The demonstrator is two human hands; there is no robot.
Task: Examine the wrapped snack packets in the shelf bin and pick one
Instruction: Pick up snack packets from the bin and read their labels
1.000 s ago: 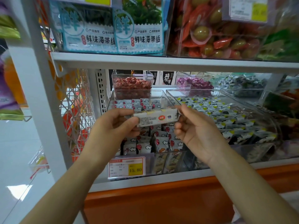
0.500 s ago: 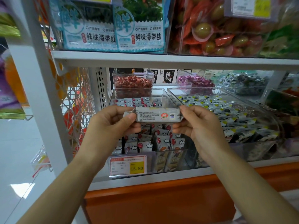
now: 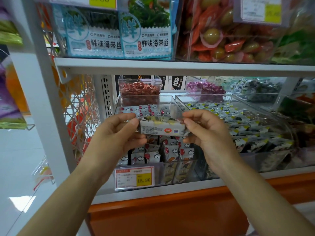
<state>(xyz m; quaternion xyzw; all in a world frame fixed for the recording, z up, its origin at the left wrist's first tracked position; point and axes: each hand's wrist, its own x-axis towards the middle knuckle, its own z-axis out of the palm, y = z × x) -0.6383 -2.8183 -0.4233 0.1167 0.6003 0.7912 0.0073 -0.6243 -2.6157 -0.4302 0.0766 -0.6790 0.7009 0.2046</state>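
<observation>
Bridging left hand (image 3: 117, 135), right hand (image 3: 208, 133): packet (image 3: 162, 128).

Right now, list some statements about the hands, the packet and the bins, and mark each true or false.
1. The left hand and right hand each pinch one end of the snack packet. True.
2. The snack packet lies in the bin. False: it is held up in front of it.
3. The price tag on the bin reads 15.80. True.
4. The small box behind the bin holds green sweets. False: they are red.
</observation>
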